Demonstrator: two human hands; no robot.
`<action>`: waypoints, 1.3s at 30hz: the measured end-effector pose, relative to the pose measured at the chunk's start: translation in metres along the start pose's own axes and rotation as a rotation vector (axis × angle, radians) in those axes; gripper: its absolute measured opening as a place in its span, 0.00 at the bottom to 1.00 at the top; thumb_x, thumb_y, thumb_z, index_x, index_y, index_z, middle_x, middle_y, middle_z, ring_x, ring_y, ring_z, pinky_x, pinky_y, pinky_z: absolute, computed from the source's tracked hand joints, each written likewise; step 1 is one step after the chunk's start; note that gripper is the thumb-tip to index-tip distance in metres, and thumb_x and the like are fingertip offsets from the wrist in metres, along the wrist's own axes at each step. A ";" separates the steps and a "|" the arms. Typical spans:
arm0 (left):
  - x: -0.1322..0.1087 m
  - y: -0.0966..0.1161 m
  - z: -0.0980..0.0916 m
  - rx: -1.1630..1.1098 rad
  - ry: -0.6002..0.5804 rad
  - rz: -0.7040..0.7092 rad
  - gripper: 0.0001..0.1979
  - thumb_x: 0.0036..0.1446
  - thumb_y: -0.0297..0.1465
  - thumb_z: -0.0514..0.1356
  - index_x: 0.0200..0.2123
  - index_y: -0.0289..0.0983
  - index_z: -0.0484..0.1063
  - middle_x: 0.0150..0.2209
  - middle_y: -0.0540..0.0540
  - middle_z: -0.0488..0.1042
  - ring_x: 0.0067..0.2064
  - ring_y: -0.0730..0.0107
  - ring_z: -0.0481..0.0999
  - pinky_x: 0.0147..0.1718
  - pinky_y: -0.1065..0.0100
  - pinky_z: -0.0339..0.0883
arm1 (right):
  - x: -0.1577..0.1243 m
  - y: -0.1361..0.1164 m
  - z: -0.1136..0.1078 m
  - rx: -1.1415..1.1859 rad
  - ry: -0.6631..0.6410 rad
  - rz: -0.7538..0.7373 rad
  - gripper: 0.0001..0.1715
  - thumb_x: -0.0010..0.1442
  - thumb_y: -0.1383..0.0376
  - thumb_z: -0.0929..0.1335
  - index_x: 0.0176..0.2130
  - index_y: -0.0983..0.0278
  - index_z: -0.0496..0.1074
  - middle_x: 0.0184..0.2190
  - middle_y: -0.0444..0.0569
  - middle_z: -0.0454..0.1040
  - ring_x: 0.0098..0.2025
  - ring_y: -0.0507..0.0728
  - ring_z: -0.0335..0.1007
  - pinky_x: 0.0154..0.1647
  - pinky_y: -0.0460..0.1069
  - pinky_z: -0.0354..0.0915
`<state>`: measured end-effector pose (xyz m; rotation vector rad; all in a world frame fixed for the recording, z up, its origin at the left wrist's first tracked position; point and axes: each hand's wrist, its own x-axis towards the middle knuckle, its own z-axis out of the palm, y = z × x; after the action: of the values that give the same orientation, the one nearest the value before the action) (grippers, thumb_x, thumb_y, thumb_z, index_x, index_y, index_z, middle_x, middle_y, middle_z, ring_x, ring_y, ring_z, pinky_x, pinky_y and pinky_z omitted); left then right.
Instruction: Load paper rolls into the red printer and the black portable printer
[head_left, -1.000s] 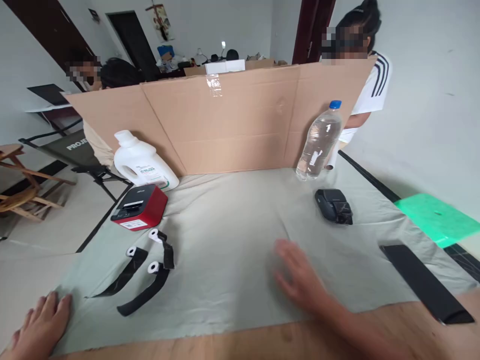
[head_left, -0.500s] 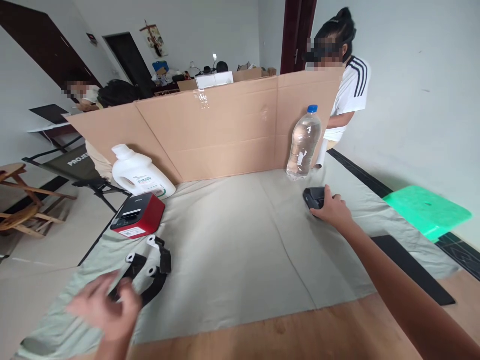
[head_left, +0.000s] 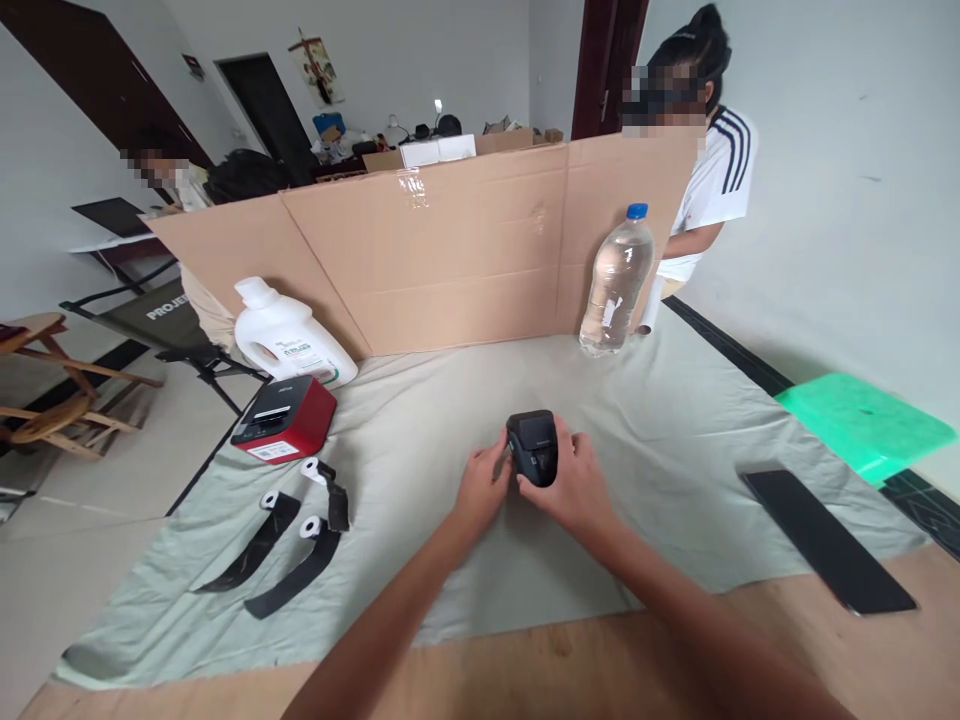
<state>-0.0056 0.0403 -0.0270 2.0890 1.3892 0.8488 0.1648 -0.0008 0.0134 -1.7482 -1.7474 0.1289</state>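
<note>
A wooden surface (head_left: 517, 680) runs along the near side, most of it under a grey-green cloth (head_left: 427, 420). A big sheet of cardboard (head_left: 465, 250) stands on edge at the far side of the cloth. Past the cardboard's right end is a person (head_left: 726, 170) in a white shirt with black shoulder stripes. A green stool (head_left: 862, 420) is off to the right of the cardboard, beside the surface. A white jug (head_left: 289, 335) stands close in front of the cardboard's left part, and a clear bottle (head_left: 619, 285) with a blue cap in front of its right part. A flat black panel (head_left: 829, 545) lies well to the right and near side of the cardboard, its near end over bare wood. A red and black printer (head_left: 289, 420) is nearer than the cardboard's left part.

The left hand (head_left: 484, 485) and right hand (head_left: 574, 480) meet at a small black device (head_left: 534, 445), out in front of the cardboard's right half. The right fingers are clamped on its right side, thumb at the near corner; the left fingers touch its left side, but I cannot tell whether they grip. Three paper rolls (head_left: 310, 527) with black strips lie in front of the cardboard's left part, nearer than the printer.
</note>
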 end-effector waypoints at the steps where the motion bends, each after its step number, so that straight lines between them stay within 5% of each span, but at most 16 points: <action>1: -0.003 -0.003 0.002 0.018 0.004 0.004 0.27 0.70 0.31 0.49 0.70 0.40 0.62 0.59 0.41 0.78 0.55 0.58 0.80 0.60 0.52 0.68 | -0.004 -0.003 0.004 -0.005 0.004 0.006 0.55 0.52 0.51 0.73 0.70 0.66 0.54 0.45 0.58 0.66 0.47 0.68 0.68 0.46 0.60 0.70; 7: -0.017 -0.015 0.008 0.192 0.069 0.065 0.25 0.67 0.24 0.50 0.65 0.39 0.69 0.64 0.38 0.72 0.68 0.54 0.69 0.67 0.43 0.56 | -0.018 0.002 0.021 -0.064 0.011 -0.022 0.58 0.54 0.48 0.74 0.71 0.66 0.50 0.46 0.59 0.66 0.48 0.69 0.68 0.48 0.62 0.70; 17: -0.021 -0.009 0.003 0.284 0.055 0.070 0.23 0.68 0.24 0.51 0.62 0.41 0.72 0.60 0.40 0.76 0.63 0.55 0.75 0.66 0.42 0.58 | -0.022 0.007 0.022 -0.040 -0.016 -0.027 0.62 0.56 0.44 0.73 0.74 0.65 0.45 0.50 0.63 0.66 0.50 0.72 0.67 0.49 0.66 0.71; 24: -0.029 0.001 -0.004 0.233 0.018 0.044 0.23 0.66 0.23 0.52 0.60 0.43 0.74 0.57 0.43 0.79 0.58 0.58 0.79 0.64 0.45 0.59 | -0.018 0.030 0.020 0.406 -0.059 -0.018 0.42 0.69 0.54 0.64 0.74 0.60 0.47 0.63 0.62 0.65 0.65 0.68 0.65 0.65 0.67 0.64; 34: -0.025 0.006 -0.007 0.284 -0.003 -0.032 0.25 0.59 0.20 0.54 0.55 0.43 0.77 0.47 0.43 0.79 0.53 0.57 0.76 0.58 0.51 0.63 | -0.011 0.037 0.019 0.591 -0.109 0.138 0.38 0.68 0.61 0.61 0.73 0.64 0.49 0.60 0.63 0.73 0.57 0.64 0.76 0.59 0.63 0.71; 39: -0.024 0.001 -0.011 0.163 -0.033 -0.101 0.24 0.62 0.22 0.54 0.56 0.47 0.78 0.52 0.45 0.80 0.56 0.58 0.75 0.61 0.48 0.60 | -0.015 0.040 0.021 0.610 -0.067 0.142 0.33 0.69 0.60 0.60 0.69 0.64 0.55 0.61 0.62 0.72 0.58 0.63 0.75 0.58 0.61 0.72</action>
<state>-0.0195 0.0186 -0.0242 2.1208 1.5792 0.6776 0.1868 -0.0029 -0.0282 -1.4146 -1.4203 0.7098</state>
